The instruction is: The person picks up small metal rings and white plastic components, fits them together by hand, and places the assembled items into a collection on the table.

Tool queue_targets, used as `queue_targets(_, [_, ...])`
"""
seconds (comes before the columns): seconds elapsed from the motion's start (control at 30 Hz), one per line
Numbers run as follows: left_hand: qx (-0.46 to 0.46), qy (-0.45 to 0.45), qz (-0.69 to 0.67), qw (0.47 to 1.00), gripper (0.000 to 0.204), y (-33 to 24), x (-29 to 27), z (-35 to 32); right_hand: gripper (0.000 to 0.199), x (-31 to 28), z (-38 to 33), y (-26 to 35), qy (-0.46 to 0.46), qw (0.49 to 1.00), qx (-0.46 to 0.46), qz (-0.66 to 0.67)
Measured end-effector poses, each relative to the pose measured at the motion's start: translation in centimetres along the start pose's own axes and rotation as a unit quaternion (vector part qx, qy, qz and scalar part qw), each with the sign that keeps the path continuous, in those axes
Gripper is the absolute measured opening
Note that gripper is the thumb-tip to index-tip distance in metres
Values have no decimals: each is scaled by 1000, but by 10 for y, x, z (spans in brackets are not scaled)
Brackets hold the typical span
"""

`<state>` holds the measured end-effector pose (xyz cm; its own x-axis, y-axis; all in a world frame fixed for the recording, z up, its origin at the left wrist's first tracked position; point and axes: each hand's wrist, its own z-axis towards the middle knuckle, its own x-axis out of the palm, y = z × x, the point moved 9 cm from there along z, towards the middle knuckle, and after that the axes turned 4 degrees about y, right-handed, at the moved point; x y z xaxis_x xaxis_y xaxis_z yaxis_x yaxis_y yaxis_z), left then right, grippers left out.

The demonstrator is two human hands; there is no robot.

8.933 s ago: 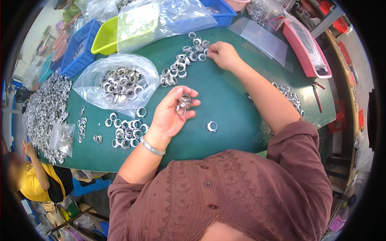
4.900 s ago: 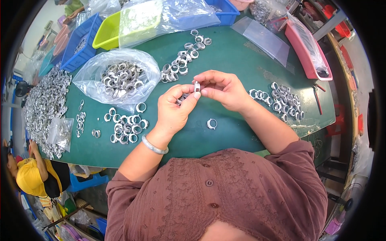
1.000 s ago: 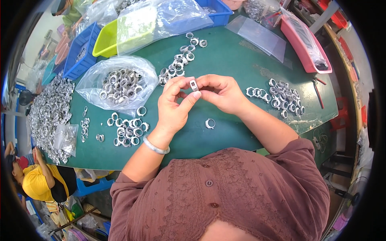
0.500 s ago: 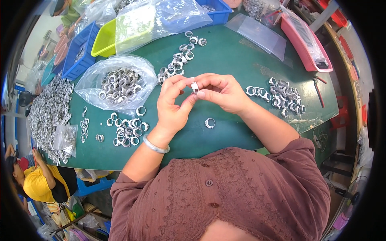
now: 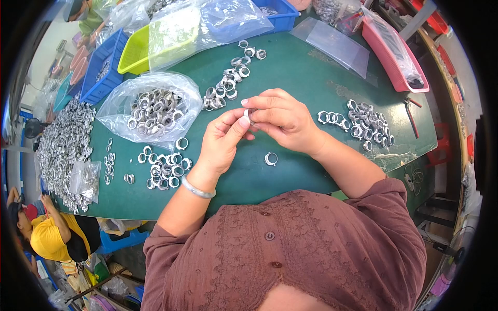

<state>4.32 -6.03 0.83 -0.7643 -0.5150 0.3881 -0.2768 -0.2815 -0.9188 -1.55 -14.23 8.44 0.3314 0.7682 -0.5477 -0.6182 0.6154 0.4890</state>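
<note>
Fingers (image 5: 271, 102) of our right hand (image 5: 288, 122) and our left hand (image 5: 220, 142) pinch one small metal ring (image 5: 247, 112) between them, raised over the green desk (image 5: 298, 176). Just in front of us lies a single loose ring (image 5: 271, 158); to its left we see a near cluster of rings (image 5: 165, 170), and off to the right a right-hand cluster of rings (image 5: 367, 124). Beyond our left hand, an open clear bag (image 5: 110, 113) sits spread on the desk, a mound of silver rings inside. Past our fingertips a trail of rings (image 5: 228, 83) runs away from us, and at far left rises a broad heap of metal parts (image 5: 62, 145), a small clear bag (image 5: 85, 179) resting against it. Further back, a left blue bin (image 5: 99, 92) holds small silver pieces; beside it, a yellow-green tray (image 5: 134, 61) is partly covered by a clear plastic sheet (image 5: 228, 20), and we cannot tell its contents. At right, a pink basket (image 5: 384, 59) carries something wrapped in clear plastic. Behind the sheet, a far blue bin (image 5: 285, 23) contains more greyish pieces.
</note>
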Motion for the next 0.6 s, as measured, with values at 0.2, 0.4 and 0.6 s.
queue_targets(0.2, [49, 35, -80, 995, 31, -7, -2, 1, 22, -8, -3, -9, -45, 992, 52, 110])
queue_targets(0.4, [90, 60, -19, 994, 39, -13, -3, 0, 19, -12, -11, -30, -74, 974, 130, 170])
queue_targets(0.6, [129, 84, 10, 988, 40, -19, -1, -1, 20, -14, -10, -30, -77, 981, 118, 137])
